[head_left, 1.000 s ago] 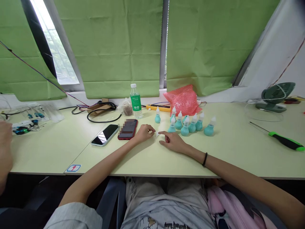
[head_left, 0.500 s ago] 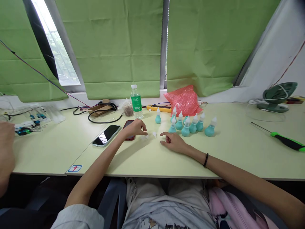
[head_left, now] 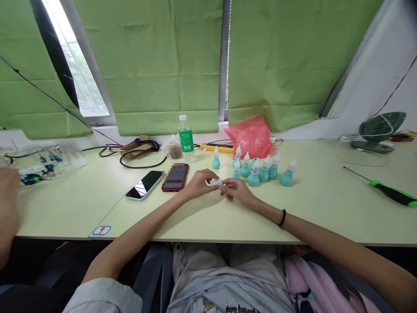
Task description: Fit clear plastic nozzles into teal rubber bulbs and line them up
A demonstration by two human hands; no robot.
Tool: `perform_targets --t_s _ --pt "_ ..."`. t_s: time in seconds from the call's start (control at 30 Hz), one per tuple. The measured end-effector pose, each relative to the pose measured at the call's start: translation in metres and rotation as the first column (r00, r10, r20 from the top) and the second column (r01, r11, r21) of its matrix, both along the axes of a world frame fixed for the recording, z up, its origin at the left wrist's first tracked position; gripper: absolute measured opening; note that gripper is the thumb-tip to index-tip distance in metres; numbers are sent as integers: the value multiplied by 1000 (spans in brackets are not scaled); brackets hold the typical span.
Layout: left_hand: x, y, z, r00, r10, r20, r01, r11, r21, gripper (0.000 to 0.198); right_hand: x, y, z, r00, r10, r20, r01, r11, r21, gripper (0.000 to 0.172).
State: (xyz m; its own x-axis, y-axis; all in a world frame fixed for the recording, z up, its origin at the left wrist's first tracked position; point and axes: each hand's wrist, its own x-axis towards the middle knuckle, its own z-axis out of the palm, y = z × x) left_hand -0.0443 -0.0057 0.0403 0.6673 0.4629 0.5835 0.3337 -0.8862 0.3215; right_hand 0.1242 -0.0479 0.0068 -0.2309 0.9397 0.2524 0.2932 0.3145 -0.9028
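Note:
Between the fingertips of my left hand (head_left: 201,184) is a small clear plastic piece (head_left: 215,182), held sideways just above the table. My right hand (head_left: 237,191) pinches a small whitish tip (head_left: 222,187) against the right end of it; the fingers partly cover both pieces, so I cannot tell whether they are joined. Behind my right hand stand several teal squeeze bulbs with clear tops and pointed white tips, among them a front bulb (head_left: 253,179). One more teal bulb (head_left: 216,162) stands apart on the left, another bulb (head_left: 286,177) on the right.
Left of my hands lie a red-cased phone (head_left: 177,182) and a pale-cased phone (head_left: 143,186). A water bottle (head_left: 186,141) and a red bubble-wrap bag (head_left: 250,138) stand behind. A screwdriver (head_left: 391,191) and a green fan (head_left: 378,132) are right. Another person's hand (head_left: 8,208) is far left.
The clear piece and the white tip have been picked up from the table. My left hand has moved right and my hands now meet, uncovering the red-cased phone.

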Motion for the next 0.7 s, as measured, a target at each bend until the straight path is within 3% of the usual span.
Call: perform_targets --t_s 0.07,0.17,0.27,0.43,0.7 --pt "9 -5 -11 997 -24 74 18 997 77 23 0 2 0 995 18 -97 -24 998 -57 36" --pt "13 -8 -17 992 -48 118 40 997 62 22 1 3 -2 994 9 -109 -8 1000 9 30" --pt "6 -6 -11 992 -71 107 82 991 -107 29 2 3 -4 997 -43 -60 49 993 103 27" --pt "-2 4 -4 990 -19 140 75 910 -407 28 3 5 -6 995 -98 -18 100 985 141 26" --pt "1 8 -9 982 -4 187 116 798 -592 36 5 9 -8 992 -124 5 122 979 163 25"
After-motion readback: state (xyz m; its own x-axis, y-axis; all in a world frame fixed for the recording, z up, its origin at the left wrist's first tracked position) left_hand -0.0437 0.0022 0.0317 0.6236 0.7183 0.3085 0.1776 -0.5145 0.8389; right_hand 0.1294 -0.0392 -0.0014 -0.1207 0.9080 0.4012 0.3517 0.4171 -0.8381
